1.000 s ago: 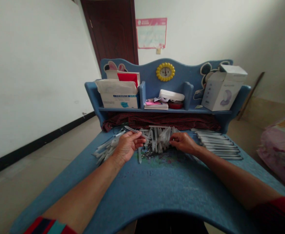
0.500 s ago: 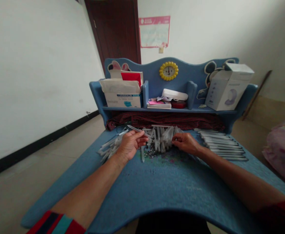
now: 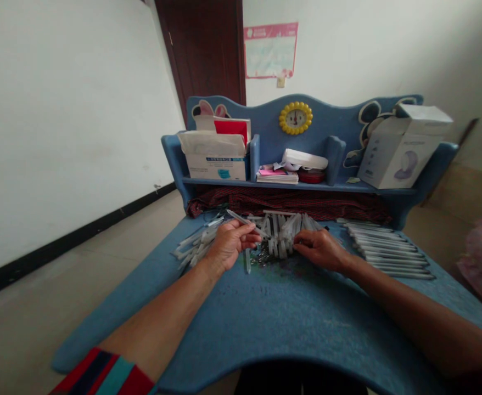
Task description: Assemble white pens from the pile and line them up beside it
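On the blue desk (image 3: 274,318) my left hand (image 3: 229,246) is closed round a thin grey-white pen barrel (image 3: 241,218) that sticks out up and to the left. My right hand (image 3: 320,248) rests palm down with its fingertips pinched into a heap of white pen parts (image 3: 282,236) at the middle of the desk. Small dark metal bits (image 3: 261,257) lie under that heap. What the right fingers grip is too small to name.
A pile of loose barrels (image 3: 195,246) lies left of my left hand. A neat row of grey pens (image 3: 393,248) lies at the right. The desk's shelf holds a mask box (image 3: 216,159), papers (image 3: 278,174), a white carton (image 3: 401,151) and a yellow clock (image 3: 295,118).
The hands keep their places on the desk. The view has turned slightly left, so everything sits further right in the picture.
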`<act>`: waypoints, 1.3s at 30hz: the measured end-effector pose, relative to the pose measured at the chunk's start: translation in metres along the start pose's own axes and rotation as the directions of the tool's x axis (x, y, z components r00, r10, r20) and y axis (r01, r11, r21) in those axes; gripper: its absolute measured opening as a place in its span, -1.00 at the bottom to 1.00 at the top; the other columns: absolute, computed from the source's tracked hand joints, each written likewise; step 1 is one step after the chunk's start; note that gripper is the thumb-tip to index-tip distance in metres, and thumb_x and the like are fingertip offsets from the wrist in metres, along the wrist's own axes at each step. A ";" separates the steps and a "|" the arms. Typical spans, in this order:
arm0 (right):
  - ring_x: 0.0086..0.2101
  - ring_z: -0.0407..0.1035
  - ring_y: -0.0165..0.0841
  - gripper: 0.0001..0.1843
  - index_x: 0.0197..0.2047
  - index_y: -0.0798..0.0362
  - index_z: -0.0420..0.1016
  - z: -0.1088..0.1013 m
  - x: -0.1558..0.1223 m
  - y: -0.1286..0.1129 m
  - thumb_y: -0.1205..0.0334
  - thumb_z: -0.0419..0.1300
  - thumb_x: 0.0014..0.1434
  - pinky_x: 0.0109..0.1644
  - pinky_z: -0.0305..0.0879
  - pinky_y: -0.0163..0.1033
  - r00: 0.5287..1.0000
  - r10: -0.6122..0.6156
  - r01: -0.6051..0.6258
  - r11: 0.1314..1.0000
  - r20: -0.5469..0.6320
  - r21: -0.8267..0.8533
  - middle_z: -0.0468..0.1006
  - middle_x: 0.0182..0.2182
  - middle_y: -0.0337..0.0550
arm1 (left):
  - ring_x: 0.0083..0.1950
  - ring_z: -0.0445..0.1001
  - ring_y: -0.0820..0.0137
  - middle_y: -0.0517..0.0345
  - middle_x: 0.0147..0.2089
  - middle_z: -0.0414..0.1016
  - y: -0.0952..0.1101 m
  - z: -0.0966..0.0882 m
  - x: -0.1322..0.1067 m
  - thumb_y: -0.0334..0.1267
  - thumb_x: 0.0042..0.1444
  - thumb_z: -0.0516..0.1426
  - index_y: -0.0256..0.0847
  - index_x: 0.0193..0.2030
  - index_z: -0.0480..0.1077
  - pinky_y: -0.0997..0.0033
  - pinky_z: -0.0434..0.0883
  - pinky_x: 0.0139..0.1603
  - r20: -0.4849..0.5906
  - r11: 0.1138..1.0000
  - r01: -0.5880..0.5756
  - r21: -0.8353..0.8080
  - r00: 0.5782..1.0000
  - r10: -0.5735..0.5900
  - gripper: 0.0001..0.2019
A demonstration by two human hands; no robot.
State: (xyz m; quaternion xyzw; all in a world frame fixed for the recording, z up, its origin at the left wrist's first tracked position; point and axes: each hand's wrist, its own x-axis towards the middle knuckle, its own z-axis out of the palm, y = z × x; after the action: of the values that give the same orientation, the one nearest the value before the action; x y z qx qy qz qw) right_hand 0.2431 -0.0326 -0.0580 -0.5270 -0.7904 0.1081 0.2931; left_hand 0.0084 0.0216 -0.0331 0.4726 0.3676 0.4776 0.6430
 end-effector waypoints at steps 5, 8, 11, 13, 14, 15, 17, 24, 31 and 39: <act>-0.61 0.20 -0.49 -0.78 -0.24 0.10 0.48 0.002 -0.003 -0.017 0.15 0.11 0.16 -0.49 0.04 -0.36 0.999 -0.025 0.025 1.000 0.040 0.018 0.37 -0.63 -0.30 | -0.53 0.52 0.43 0.08 -0.48 0.54 0.001 0.001 -0.003 -0.43 0.01 0.19 -0.31 -0.38 0.35 0.59 0.39 -0.61 0.036 0.999 -0.018 0.030 0.999 0.017 -0.93; -0.61 0.17 -0.49 -0.67 -0.13 0.11 0.44 0.004 -0.006 -0.031 0.05 0.15 0.14 -0.53 0.02 -0.37 0.998 0.008 -0.018 0.989 0.069 0.144 0.34 -0.62 -0.33 | -0.55 0.51 0.44 0.08 -0.47 0.54 -0.002 0.011 -0.013 -0.39 -0.02 0.21 -0.31 -0.38 0.36 0.60 0.37 -0.61 0.107 0.999 0.000 0.036 0.994 -0.003 -0.91; -0.59 0.16 -0.50 -0.70 -0.20 0.11 0.43 0.009 -0.008 -0.040 0.04 0.15 0.13 -0.55 0.03 -0.38 0.996 0.020 -0.042 0.961 0.082 0.273 0.32 -0.61 -0.32 | -0.58 0.48 0.46 0.10 -0.48 0.54 -0.009 0.022 -0.023 -0.34 -0.06 0.24 -0.31 -0.37 0.37 0.58 0.36 -0.62 0.150 0.998 0.042 0.056 0.987 -0.050 -0.86; -0.57 0.17 -0.50 -0.76 -0.29 0.10 0.43 0.013 -0.010 -0.043 0.08 0.14 0.14 -0.54 0.04 -0.39 0.996 0.007 -0.037 0.942 0.091 0.333 0.32 -0.59 -0.30 | -0.57 0.48 0.48 0.09 -0.47 0.53 -0.013 0.026 -0.027 -0.32 -0.08 0.26 -0.31 -0.37 0.38 0.59 0.36 -0.62 0.176 0.995 0.074 0.062 0.981 -0.084 -0.84; -0.57 0.19 -0.50 -0.78 -0.32 0.10 0.42 0.015 -0.011 -0.043 0.10 0.14 0.14 -0.55 0.05 -0.39 0.995 0.007 -0.044 0.931 0.103 0.363 0.33 -0.58 -0.30 | -0.58 0.47 0.49 0.10 -0.47 0.53 -0.015 0.028 -0.029 -0.31 -0.09 0.26 -0.32 -0.39 0.39 0.60 0.35 -0.62 0.180 0.994 0.085 0.063 0.979 -0.095 -0.84; -0.57 0.21 -0.50 -0.78 -0.33 0.10 0.42 0.017 -0.012 -0.043 0.10 0.13 0.15 -0.55 0.07 -0.39 0.993 0.016 -0.063 0.915 0.119 0.398 0.34 -0.57 -0.29 | -0.57 0.47 0.49 0.10 -0.46 0.53 -0.017 0.028 -0.030 -0.31 -0.10 0.27 -0.31 -0.39 0.39 0.59 0.36 -0.60 0.186 0.994 0.092 0.057 0.977 -0.101 -0.83; -0.60 0.23 -0.49 -0.75 -0.32 0.10 0.41 0.019 -0.012 -0.042 0.08 0.10 0.16 -0.58 0.10 -0.39 0.987 0.054 -0.120 0.875 0.152 0.468 0.36 -0.58 -0.28 | -0.56 0.47 0.49 0.10 -0.46 0.53 -0.018 0.028 -0.031 -0.29 -0.11 0.27 -0.31 -0.39 0.40 0.58 0.36 -0.59 0.184 0.995 0.089 0.055 0.978 -0.098 -0.82; -0.67 0.25 -0.49 -0.66 -0.39 0.07 0.38 0.014 -0.007 -0.032 -0.03 0.04 0.19 -0.61 0.17 -0.38 0.981 0.178 -0.192 0.815 0.079 0.546 0.39 -0.63 -0.28 | -0.60 0.44 0.46 0.15 -0.51 0.48 0.001 0.005 -0.015 -0.27 -0.05 0.20 -0.28 -0.37 0.41 0.51 0.32 -0.59 0.154 0.895 -0.133 0.427 0.985 0.073 -0.87; -0.68 0.26 -0.48 -0.66 -0.37 0.09 0.37 0.012 -0.001 -0.017 -0.03 0.05 0.18 -0.62 0.16 -0.38 0.968 0.251 -0.213 0.803 0.009 0.556 0.39 -0.64 -0.29 | -0.43 0.45 0.39 0.17 -0.49 0.46 0.021 -0.032 0.010 -0.35 0.01 0.11 -0.23 -0.43 0.44 0.45 0.33 -0.36 0.183 0.226 -0.298 0.927 0.888 0.422 -0.92; -0.69 0.26 -0.48 -0.71 -0.32 0.09 0.42 0.013 -0.001 -0.016 0.03 0.07 0.17 -0.63 0.14 -0.38 0.973 0.230 -0.204 0.806 0.024 0.555 0.41 -0.64 -0.30 | -0.24 0.44 0.29 0.05 -0.33 0.46 0.008 -0.015 0.001 -0.40 0.03 0.10 -0.21 -0.39 0.50 0.36 0.32 -0.15 0.367 -0.088 -0.356 0.930 0.905 0.214 -0.87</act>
State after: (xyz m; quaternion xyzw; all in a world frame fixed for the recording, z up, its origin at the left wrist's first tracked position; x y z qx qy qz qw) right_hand 0.2236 -0.0381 -0.0616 -0.5085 -0.6530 0.3533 0.4361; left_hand -0.0075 0.0269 -0.0295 0.8743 0.4527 0.1742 0.0166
